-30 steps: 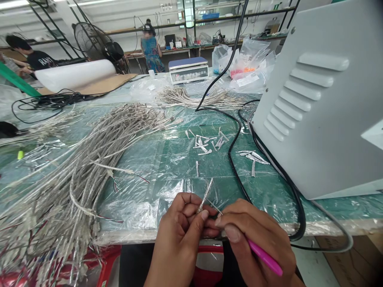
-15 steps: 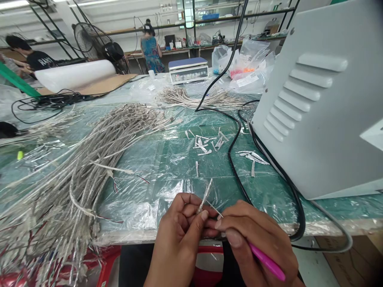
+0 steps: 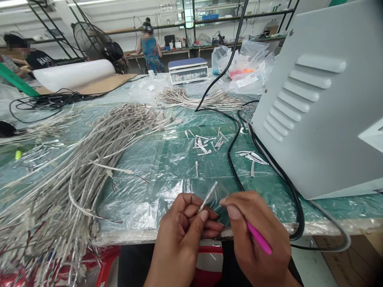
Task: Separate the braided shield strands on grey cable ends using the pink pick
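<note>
My left hand [image 3: 188,231] is closed, pinching a silvery shielded cable [image 3: 208,196] between thumb and fingers. The cable's end points up and to the right, and the rest is hidden in the palm. Close on the right, my right hand [image 3: 254,227] is wrapped round a slim pink-handled pick [image 3: 259,238]. Its handle slants down to the right; the thin tip is blurred or hidden near the fingertips. A small gap separates the fingertips from the cable end. Beyond the hands, cut foil strips [image 3: 201,144] lie scattered on the plastic-covered green table [image 3: 176,159].
A large bundle of braided cables [image 3: 98,147] fills the left. More cables [image 3: 203,99] lie behind. A grey vented machine [image 3: 323,131] stands right, with a black cord [image 3: 231,159] alongside. A scale [image 3: 188,71] and plastic bags [image 3: 243,63] stand farther back. Two people are in the background.
My right hand has moved slightly up and away from the cable, and the pick's thin shaft no longer shows. The loose strands at the cable's end look less spread. My left hand has stayed put.
</note>
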Tool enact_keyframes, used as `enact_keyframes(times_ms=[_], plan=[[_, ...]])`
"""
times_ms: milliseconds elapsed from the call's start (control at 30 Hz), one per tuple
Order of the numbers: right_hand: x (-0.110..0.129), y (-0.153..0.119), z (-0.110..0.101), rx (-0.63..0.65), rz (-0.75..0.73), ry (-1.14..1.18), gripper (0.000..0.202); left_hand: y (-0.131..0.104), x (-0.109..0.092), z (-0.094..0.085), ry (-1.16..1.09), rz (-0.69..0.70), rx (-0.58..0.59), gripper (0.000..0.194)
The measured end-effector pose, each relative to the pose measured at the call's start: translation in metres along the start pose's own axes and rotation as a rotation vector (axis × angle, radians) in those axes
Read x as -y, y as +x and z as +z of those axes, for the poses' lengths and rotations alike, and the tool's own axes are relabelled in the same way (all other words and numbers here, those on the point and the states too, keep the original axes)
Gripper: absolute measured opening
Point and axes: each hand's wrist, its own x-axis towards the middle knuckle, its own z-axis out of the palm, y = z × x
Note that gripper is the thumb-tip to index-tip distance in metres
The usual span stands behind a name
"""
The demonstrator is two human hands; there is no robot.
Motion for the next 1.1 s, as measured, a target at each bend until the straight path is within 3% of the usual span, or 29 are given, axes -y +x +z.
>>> enact_keyframes(times_ms=[133,333,500,1100], plan=[[-0.002,0.000,0.001,-0.142,0.053,-0.066,0.023,-0.001,-0.001,-0.003,0.005,0.001,-0.012,0.013],[0.004,0.000,-0.010,0.037,-0.079,0.180,0.024,0.000,-0.002,-0.005,-0.039,-0.037,0.020,0.015],[0.010,0.009,-0.012,0.124,-0.106,0.174,0.019,0.000,-0.002,-0.002,-0.059,0.011,-0.004,0.012],[0.004,0.005,-0.008,0.117,-0.089,0.195,0.022,0.001,-0.002,-0.002,-0.022,-0.022,0.047,0.011]])
